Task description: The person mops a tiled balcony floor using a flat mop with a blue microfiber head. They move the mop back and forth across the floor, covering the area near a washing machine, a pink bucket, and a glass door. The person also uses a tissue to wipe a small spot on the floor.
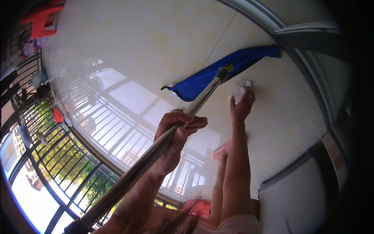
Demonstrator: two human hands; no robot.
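My left hand (175,140) is closed around the metal pole (146,152) of a flat mop, which slants from the lower left up to a grey and yellow-green joint (225,71). That joint sits on the long blue mop head (210,76), lying on the shiny tiled floor (140,35). To the right of the pole, my right hand (242,105) reaches down with crumpled white tissue (244,87) at its fingertips, near the floor and just below the mop head. A bare foot (223,149) shows beside my right forearm.
Barred railing (67,166) runs along the left, with plants and a red item (57,114) near it. A red plastic stool (43,20) stands at the upper left. A sliding-door frame (309,73) curves along the right, above a pale panel (292,193).
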